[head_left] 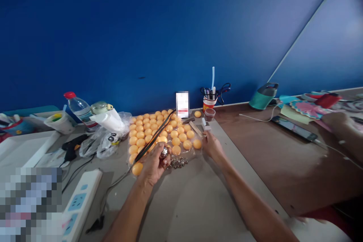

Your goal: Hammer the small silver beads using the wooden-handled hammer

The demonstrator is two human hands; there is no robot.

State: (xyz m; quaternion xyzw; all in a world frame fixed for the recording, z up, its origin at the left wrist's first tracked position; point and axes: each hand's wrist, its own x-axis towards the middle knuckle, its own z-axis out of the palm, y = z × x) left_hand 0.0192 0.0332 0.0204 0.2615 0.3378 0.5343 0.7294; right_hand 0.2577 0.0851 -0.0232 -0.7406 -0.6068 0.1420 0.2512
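Observation:
My left hand (155, 164) is closed around a shiny metal ball (164, 152), which shows between thumb and fingers. A small pile of similar metal balls (178, 163) lies on the table just right of it. Beyond stand rows of orange balls (140, 135) in clear plastic, with a black strap (154, 136) slanting across them. One orange ball (137, 169) sits at the near left corner, beside my left wrist. My right hand (212, 144) is at the right edge of the rows, fingers pinched at the lower end of a small white object (206, 124). Thin wooden sticks (196, 129) lie beside it.
A phone (182, 104) stands against the blue wall, near a cup of pens (210, 102) and a small tub (210, 114). Leftward are a plastic bag (109, 143), glue gun (73, 146), bottle (78, 107) and power strip (82, 200). Another person's hand (342, 124) is at right.

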